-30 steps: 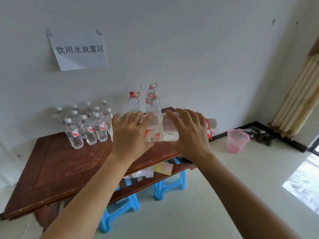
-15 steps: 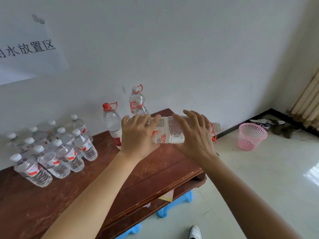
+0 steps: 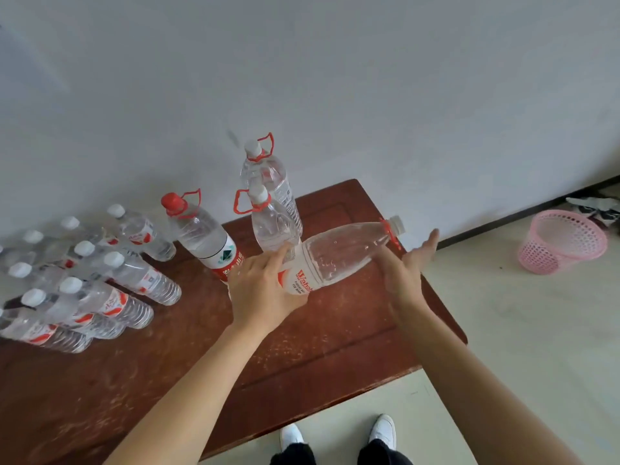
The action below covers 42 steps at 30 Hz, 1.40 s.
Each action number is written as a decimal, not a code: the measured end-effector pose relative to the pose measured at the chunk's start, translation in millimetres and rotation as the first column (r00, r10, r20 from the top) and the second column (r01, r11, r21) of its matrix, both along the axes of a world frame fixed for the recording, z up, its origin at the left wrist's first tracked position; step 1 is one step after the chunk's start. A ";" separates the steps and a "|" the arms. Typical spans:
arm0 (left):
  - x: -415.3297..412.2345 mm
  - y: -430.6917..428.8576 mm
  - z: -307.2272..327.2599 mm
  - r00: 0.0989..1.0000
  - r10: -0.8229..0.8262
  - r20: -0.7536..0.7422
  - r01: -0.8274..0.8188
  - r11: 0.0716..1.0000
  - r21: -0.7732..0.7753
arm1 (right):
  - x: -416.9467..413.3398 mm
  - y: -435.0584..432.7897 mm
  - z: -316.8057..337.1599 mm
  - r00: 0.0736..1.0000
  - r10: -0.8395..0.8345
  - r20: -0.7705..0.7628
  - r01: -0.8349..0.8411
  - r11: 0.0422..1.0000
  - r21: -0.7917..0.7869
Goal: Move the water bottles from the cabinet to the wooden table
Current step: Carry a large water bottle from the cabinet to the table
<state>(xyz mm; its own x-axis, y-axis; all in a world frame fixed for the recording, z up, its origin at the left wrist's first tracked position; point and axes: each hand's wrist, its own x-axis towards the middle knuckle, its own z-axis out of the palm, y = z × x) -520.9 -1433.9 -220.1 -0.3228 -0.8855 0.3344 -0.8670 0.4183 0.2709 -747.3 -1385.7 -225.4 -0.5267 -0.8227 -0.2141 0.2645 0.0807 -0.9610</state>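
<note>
Many small water bottles [image 3: 110, 290] stand clustered at the left of the wooden table [image 3: 302, 357]. Three large handled bottles [image 3: 201, 236] stand upright near the wall. Just right of them, the left hand [image 3: 265, 293] grasps the base end of a tilted bottle [image 3: 339, 256] held above the table, its cap pointing right. The right hand [image 3: 407, 266] is released, fingers straight, beside the bottle's neck. A pink basket [image 3: 563, 243] sits on the floor at far right.

a pink basket [image 3: 563, 241] sits on the pale floor [image 3: 503, 330] near the white wall [image 3: 335, 78].
</note>
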 end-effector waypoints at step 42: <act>66.2 -30.6 -119.8 0.819 0.194 -0.540 0.297 0.662 0.688 | 142.8 -50.0 11.0 0.436 0.323 -0.840 -0.352 0.920 0.171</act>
